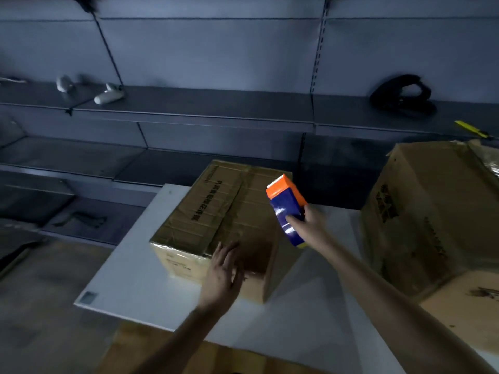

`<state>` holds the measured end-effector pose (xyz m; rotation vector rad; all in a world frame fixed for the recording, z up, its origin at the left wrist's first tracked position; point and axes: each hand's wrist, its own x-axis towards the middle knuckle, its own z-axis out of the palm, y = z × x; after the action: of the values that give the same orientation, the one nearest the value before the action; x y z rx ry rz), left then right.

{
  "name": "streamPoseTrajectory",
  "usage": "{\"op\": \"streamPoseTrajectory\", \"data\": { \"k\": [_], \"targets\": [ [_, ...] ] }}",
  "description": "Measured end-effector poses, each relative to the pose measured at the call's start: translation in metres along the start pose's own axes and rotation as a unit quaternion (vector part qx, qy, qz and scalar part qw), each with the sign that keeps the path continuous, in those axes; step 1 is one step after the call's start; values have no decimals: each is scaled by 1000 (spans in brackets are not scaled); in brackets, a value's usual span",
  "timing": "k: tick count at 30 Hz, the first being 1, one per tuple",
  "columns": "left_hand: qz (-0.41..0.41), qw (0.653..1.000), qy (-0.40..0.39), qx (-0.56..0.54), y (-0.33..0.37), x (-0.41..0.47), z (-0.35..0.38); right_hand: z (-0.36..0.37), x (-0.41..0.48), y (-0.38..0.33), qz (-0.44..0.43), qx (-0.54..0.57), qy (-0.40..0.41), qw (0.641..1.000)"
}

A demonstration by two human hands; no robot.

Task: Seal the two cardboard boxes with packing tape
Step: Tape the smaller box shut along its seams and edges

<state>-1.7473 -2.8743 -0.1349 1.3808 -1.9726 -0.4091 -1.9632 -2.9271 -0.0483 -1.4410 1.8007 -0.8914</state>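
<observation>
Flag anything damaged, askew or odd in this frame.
The larger box on the right looks battered: crumpled tape at its top edge, dark smudges on its near face. The smaller box carries many overlapping, wrinkled tape strips.

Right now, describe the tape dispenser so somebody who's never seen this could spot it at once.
Start at the white table, then the smaller box on it, left of the larger box. Above its right edge, the right hand holds the tape dispenser. Its blue body and orange head set it apart from the brown cardboard around it.
</observation>
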Motion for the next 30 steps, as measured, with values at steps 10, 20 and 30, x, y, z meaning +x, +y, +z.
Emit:
{"op": "streamPoseTrajectory", "data": {
  "k": [10, 20, 30],
  "targets": [
    [265, 954, -59, 131, -76, 29, -51, 70, 41, -27, -146, -403, 32, 903],
    [363, 917, -141, 83, -50, 46, -16, 68, -12, 14, -298, -274, 114, 907],
    [386, 916, -106, 18, -39, 39, 5, 74, -65, 55, -146, -103, -127, 976]
  ]
}}
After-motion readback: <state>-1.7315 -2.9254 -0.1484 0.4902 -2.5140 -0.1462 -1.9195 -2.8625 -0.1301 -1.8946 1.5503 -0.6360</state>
